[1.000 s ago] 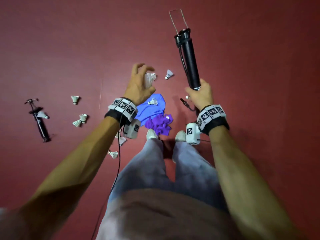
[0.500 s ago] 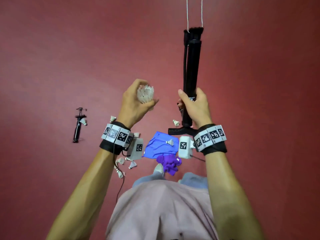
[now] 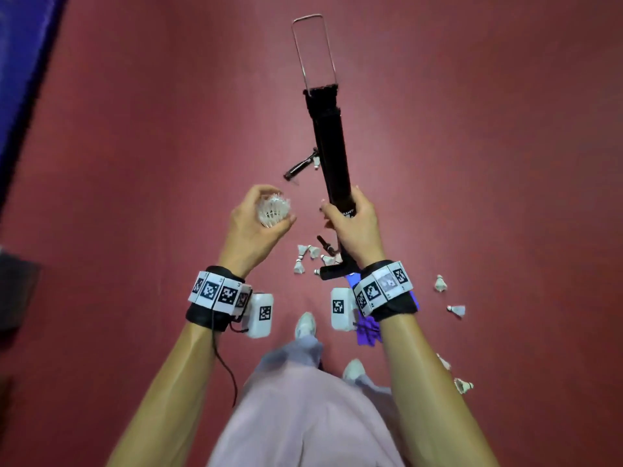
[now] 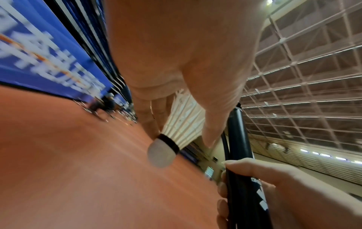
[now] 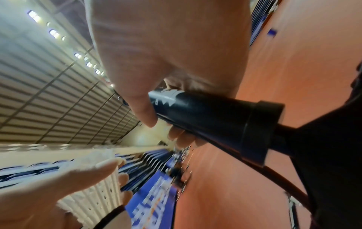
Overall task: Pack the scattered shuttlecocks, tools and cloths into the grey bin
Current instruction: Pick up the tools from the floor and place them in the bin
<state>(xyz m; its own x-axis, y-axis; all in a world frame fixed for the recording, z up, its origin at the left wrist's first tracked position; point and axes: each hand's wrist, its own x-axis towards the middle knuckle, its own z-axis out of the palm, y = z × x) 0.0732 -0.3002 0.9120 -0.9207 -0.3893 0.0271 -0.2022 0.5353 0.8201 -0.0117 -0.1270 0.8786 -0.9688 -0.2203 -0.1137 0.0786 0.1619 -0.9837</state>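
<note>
My left hand point(image 3: 278, 202) holds a white feather shuttlecock point(image 3: 271, 214) in curled fingers, its cork tip point(image 4: 160, 155) pointing away from the palm. My right hand point(image 3: 340, 205) grips the lower barrel of a long black hand pump point(image 3: 330, 146), held up off the red floor with its wire handle point(image 3: 313, 52) farthest from me. The same pump point(image 5: 205, 114) fills the right wrist view. Several loose shuttlecocks point(image 3: 303, 257) lie on the floor below the hands, and others point(image 3: 440, 284) to the right. A purple cloth point(image 3: 367, 332) shows partly behind my right wrist.
A second, smaller black pump point(image 3: 301, 166) lies on the floor beyond the hands. A dark grey object point(image 3: 13, 288) sits at the left edge; I cannot tell what it is. A blue banner point(image 3: 20, 62) borders the court at top left. My feet point(image 3: 305, 323) stand near the cloth.
The view has swung round: the cloths and floor shuttlecocks slid to the lower right and the small pump now lies ahead. Both hands keep their hold, the pump tilted slightly left.
</note>
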